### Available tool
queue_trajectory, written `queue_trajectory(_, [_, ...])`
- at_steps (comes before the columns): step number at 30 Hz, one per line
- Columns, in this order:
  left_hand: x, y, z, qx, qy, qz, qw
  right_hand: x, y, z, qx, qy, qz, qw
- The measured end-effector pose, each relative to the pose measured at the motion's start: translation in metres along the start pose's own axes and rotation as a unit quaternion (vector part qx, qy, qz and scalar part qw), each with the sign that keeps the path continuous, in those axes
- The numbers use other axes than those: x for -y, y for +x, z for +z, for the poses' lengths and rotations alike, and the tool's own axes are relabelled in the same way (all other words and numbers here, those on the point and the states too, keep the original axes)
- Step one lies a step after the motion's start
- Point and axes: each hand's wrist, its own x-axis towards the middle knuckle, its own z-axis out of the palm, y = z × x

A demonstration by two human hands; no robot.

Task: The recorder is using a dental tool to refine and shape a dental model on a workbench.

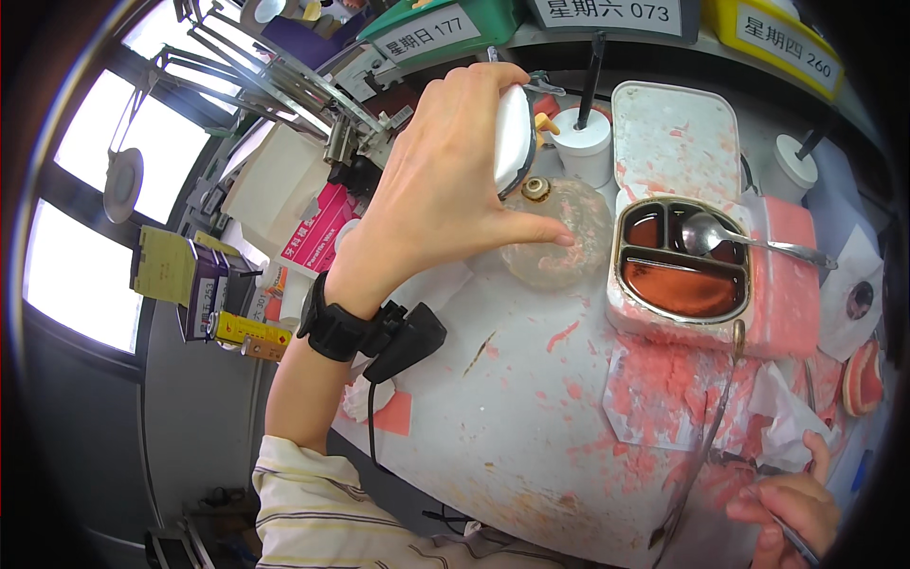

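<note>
Wax-spattered and stained pink, the white workbench (512, 398) carries a cluttered dental-laboratory setup, with labelled coloured bins on a shelf behind and a window at the left. The left hand (445, 180) is raised over the bench and closed around a white oval lid-like object with a dark rim (514, 137), thumb stretched out below it toward a clear round glass burner with a brass neck (555, 228), which stands on the bench just left of a white metal tin with divided wells of dark red melted wax (678, 261). A steel spoon (706, 232) rests in the upper well of that tin. The white object appears rigid and light; its smooth surface may be slippery, so a grip across its edges, as now, looks sound. The glass burner is judged fragile and best taken by its body. The right hand (787, 507), at the lower right corner, is closed on a thin metal instrument (791, 541); its working end is cut off at the frame edge. A black wrist strap (336, 327) sits on the left wrist.
</note>
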Motion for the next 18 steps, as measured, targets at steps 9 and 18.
queue_trajectory(9, [-0.017, -0.024, -0.027, -0.054, -0.007, -0.004, 0.999, -0.011, 0.004, -0.016, -0.094, -0.063, 0.007, 0.994])
queue_trajectory(18, [-0.068, -0.109, -0.076, -0.164, -0.669, -0.238, 0.685, -0.098, 0.007, -0.073, -0.287, -0.138, 0.129, 0.939])
